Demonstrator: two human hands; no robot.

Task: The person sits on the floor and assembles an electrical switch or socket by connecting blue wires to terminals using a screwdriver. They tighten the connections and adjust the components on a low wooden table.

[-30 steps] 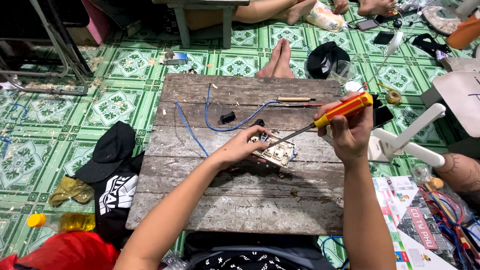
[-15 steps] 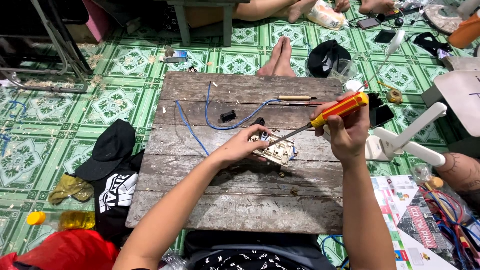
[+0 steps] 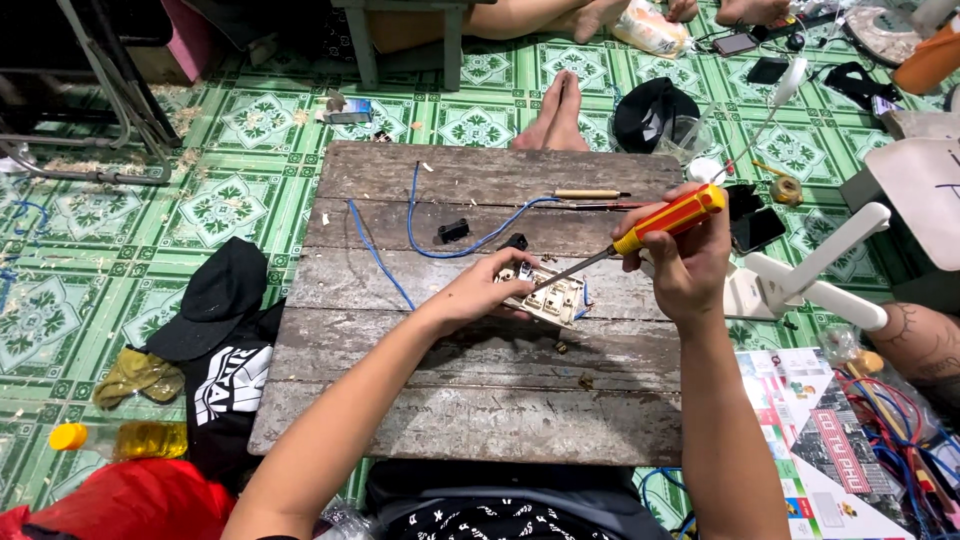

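Head view: switch plate point(image 3: 556, 298) under left fingers point(image 3: 512, 291).

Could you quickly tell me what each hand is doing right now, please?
Left hand: closed on the beige switch plate, steadying it on the board.
Right hand: closed on the screwdriver.

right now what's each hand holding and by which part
The right hand grips the screwdriver by its orange and yellow handle. The left hand steadies the beige socket module on the wooden board, fingers on its left edge.
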